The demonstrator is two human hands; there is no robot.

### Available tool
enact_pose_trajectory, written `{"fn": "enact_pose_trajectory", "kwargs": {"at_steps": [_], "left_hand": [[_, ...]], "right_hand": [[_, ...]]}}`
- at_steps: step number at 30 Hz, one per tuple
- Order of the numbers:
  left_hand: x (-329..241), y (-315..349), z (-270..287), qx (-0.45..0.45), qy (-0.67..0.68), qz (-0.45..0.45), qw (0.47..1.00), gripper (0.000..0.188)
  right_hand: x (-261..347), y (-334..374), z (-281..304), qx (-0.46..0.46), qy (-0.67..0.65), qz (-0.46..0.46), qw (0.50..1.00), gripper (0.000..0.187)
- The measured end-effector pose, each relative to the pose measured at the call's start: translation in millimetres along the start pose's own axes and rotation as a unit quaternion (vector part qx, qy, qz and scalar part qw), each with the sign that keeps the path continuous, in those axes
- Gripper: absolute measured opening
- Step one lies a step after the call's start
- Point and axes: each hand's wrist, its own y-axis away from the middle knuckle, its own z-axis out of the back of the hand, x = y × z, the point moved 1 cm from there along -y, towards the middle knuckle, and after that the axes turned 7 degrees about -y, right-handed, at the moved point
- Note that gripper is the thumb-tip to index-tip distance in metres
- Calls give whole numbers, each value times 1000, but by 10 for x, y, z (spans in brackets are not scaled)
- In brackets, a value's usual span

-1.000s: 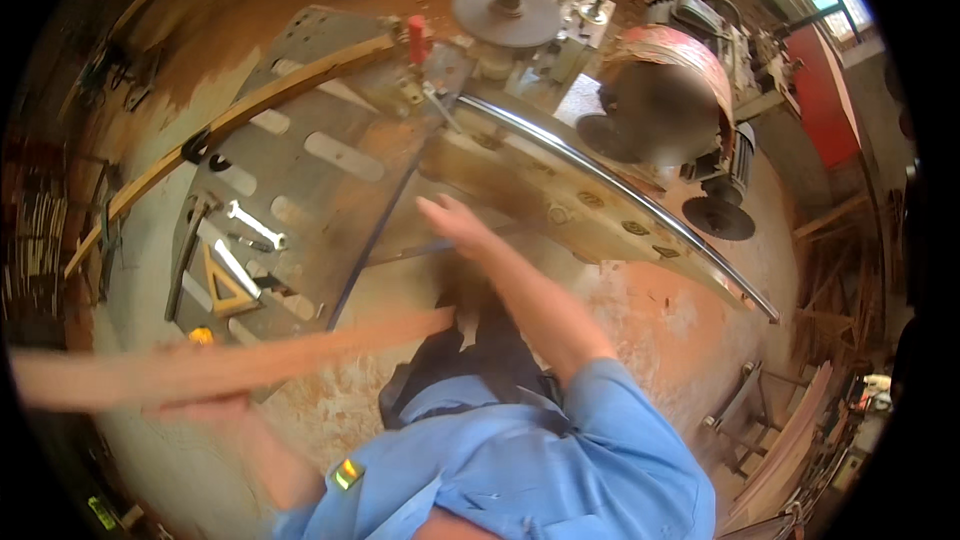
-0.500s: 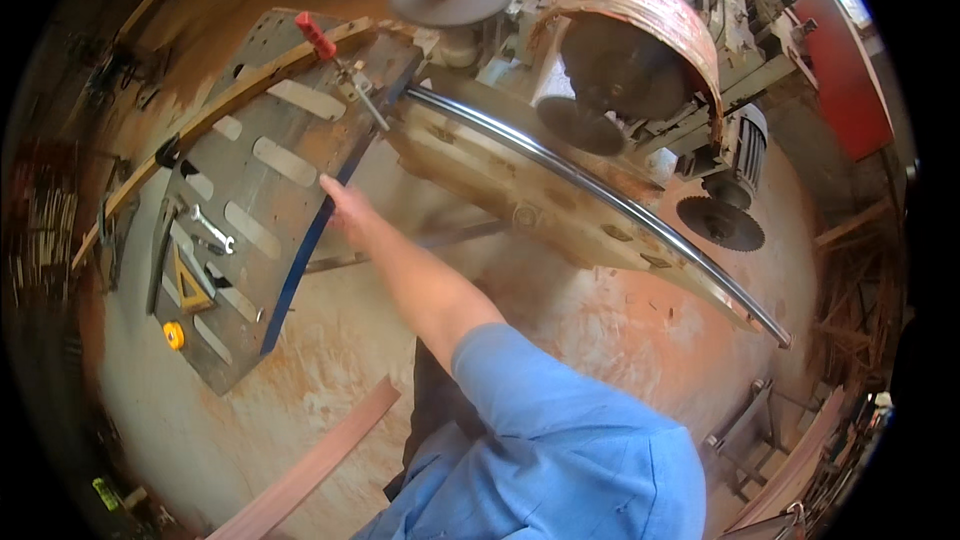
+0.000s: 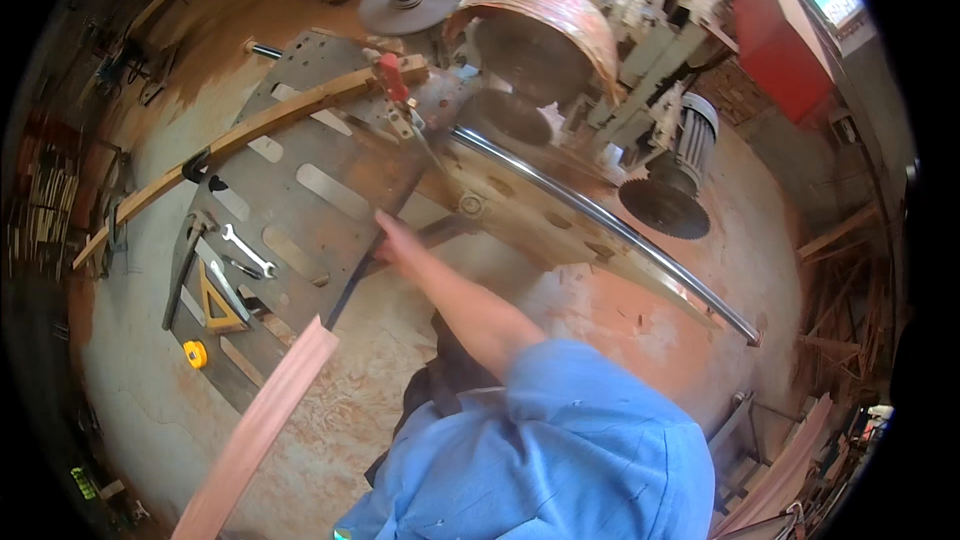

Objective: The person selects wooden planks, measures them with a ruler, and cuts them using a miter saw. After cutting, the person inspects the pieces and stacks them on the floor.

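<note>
The workshop floor (image 3: 140,360) is pale and smeared with reddish dust, with machinery standing past the far right of the slotted metal tabletop (image 3: 275,205). On that side a chrome rail (image 3: 600,214) runs away from the tabletop, and a toothed saw blade (image 3: 665,208) lies beyond the rail, well apart from the tabletop. Across the far part of the tabletop goes a curved wooden strip (image 3: 290,111), and a red-handled clamp (image 3: 392,80) stands near the strip's right end. Toward the tabletop's near left lie a hammer (image 3: 181,275), a wrench (image 3: 248,252), a yellow set square (image 3: 225,322) and a yellow tape measure (image 3: 195,354).

The right grip (image 3: 392,240) is at the tabletop's right edge; its fingers are blurred, so I cannot tell whether they pinch that edge or only rest on it. A reddish plank (image 3: 260,430) slants up to the tabletop's near edge, its upper end to the left of the right grip, nearer the body and clear of it. The left grip is out of view, so I cannot tell its state.
</note>
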Motion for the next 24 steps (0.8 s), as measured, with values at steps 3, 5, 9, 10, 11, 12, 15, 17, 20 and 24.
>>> {"fn": "enact_pose_trajectory", "kwargs": {"at_steps": [3, 5, 9, 10, 11, 12, 15, 17, 20, 24], "left_hand": [[-198, 191, 545, 16, 25, -4, 1000, 63], [-307, 273, 925, 31, 45, -6, 998, 63], [-631, 392, 1756, 60, 94, -19, 994, 63], [-732, 457, 2004, 61, 104, -26, 992, 63], [-841, 537, 2193, 67, 119, -31, 990, 63], [-925, 637, 2317, 73, 136, -33, 987, 64], [-1271, 1189, 2589, 66, 174, -18, 982, 68], [-1355, 1572, 2804, 59, 197, -3, 979, 77], [-1504, 2098, 3265, 31, 221, -6, 975, 86], [-1955, 3191, 3424, -92, 139, 28, 986, 88]], "right_hand": [[6, 962, 486, -53, 17, -2, 998, 50], [-107, 1451, 897, -48, -20, 18, 999, 53], [-318, 2349, 1597, -56, -79, -52, 994, 64], [-311, 2724, 1601, -66, -66, -75, 993, 65], [-278, 3055, 1685, -78, -55, -96, 991, 67], [-261, 3256, 1929, -73, -29, -59, 995, 69], [-179, 3865, 2589, -53, -1, 17, 998, 67], [-180, 4374, 2840, -57, 0, 30, 998, 61], [-109, 4875, 3357, -81, 8, 24, 996, 55], [13, 5506, 4122, -68, -1, 38, 997, 50]]}}
